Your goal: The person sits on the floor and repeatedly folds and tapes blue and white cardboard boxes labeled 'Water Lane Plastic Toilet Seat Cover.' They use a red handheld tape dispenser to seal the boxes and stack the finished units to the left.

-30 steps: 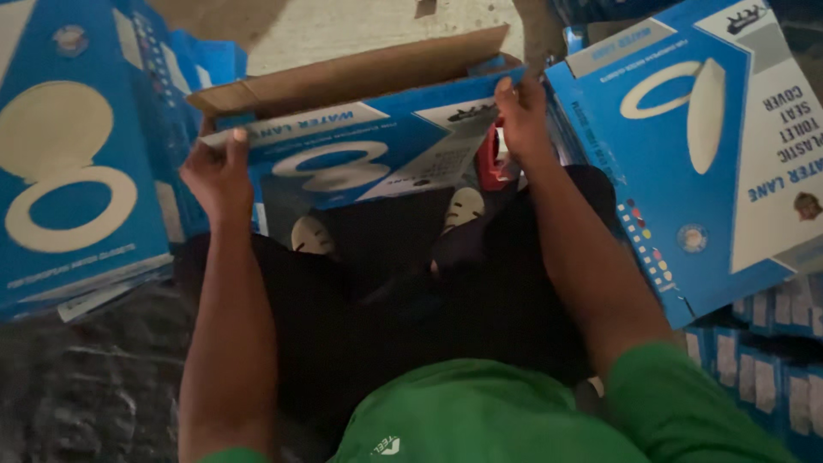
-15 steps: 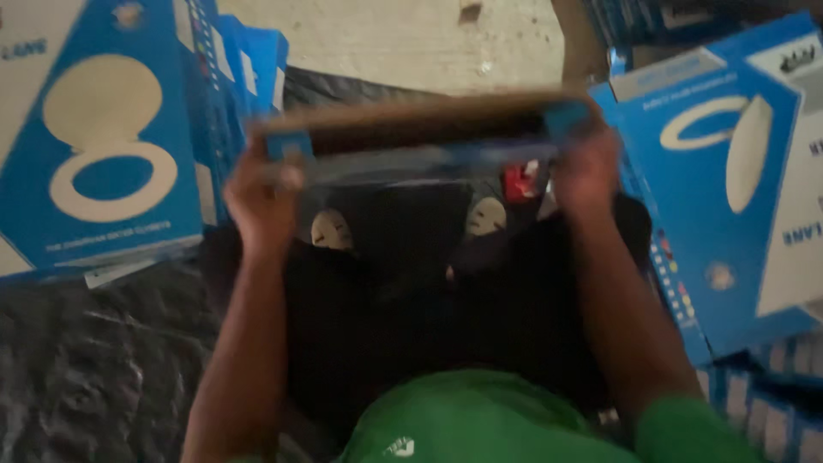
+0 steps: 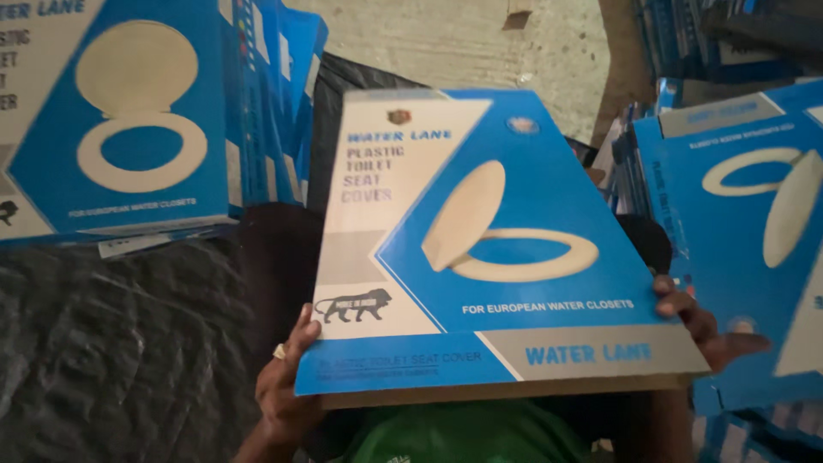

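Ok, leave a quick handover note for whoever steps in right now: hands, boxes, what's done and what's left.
Left hand: grips the lower left corner of the flat blue box.
Right hand: grips its lower right edge.
The box is closed, held up printed face toward the camera, above the lap.
Matching boxes: left stack, right stack.
Done: box closed and lifted. Left: it is not yet set on either stack.

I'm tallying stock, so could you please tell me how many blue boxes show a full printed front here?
3: one box held up between the left hand and right hand, one at upper left, one at right. More stand edge-on behind, partly hidden.
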